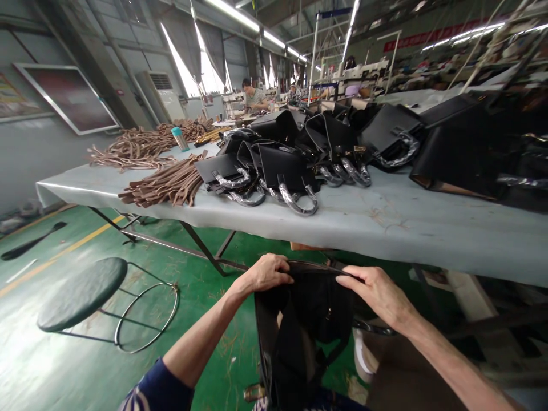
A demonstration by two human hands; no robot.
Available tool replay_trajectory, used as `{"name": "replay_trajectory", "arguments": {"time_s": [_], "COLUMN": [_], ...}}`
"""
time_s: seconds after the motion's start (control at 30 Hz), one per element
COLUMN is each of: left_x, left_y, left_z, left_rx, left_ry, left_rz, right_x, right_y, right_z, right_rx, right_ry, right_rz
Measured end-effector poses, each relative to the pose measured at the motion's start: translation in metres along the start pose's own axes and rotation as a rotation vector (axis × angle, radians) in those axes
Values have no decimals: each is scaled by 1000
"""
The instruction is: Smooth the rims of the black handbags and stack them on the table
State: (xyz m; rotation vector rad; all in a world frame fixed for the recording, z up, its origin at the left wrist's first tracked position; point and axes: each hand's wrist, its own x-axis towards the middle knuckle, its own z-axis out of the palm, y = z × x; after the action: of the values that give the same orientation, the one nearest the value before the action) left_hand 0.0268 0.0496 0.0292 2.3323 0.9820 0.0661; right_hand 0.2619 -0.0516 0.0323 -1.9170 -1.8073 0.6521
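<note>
1. So the left hand [266,274] had its fingers pinched on the rim of a black bag [314,302], thumb on the near side.
2. Right hand [380,286] was doing the same on the other end of that rim, fingers and thumb nipped onto the edge.
3. The bag itself hung right below and between both sets of fingers, mouth edge up, with a little zip pull [329,314] under the rim.
4. Past the fingertips, well clear of them, stood a long table [428,228] with a pale cover.
5. Straight beyond the fingers, a heap of other black bags [285,165] sat on it, plastic wrapped round their handles [299,202].
6. Beyond the left fingers and off to their left lay brown strips [166,185] in bundles, plus a bottle [180,140] with a teal lid.
7. Left of the left fingers and lower down, a round stool [83,294] was on the green floor [205,342].
8. Way past the fingers, a person in stripes [256,98] was sitting at a machine.
</note>
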Motion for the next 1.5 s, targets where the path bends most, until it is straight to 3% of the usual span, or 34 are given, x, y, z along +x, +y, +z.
{"name": "replay_trajectory", "arguments": {"time_s": [0.1, 0.27, 0.5, 0.67, 0.9, 1.13, 1.5], "left_x": [-4, -3, 5, 18, 37, 39, 42], "left_y": [-5, -13, -13, -11, -12, -10, -9], "left_z": [6, 19, 20, 12, 23, 26, 31], "left_rx": [-182, -364, -324, -354, -614, -572, -418], "left_ry": [-3, 112, 247, 197, 126, 180, 228], "left_rz": [111, 103, 134, 207, 107, 94, 7], "right_x": [-2, -5, -7, -10, -12, -10, -9], "right_y": [6, 12, 9, 6, 8, 14, 20], "right_z": [-3, -2, -1, -2, -5, -6, 2], "right_rx": [75, 143, 157, 209, 190, 229, 176], "right_ry": [-11, -24, -61, -80, -150, -195, -131], "right_rz": [-5, -19, -12, -24, 14, 27, 14]}}
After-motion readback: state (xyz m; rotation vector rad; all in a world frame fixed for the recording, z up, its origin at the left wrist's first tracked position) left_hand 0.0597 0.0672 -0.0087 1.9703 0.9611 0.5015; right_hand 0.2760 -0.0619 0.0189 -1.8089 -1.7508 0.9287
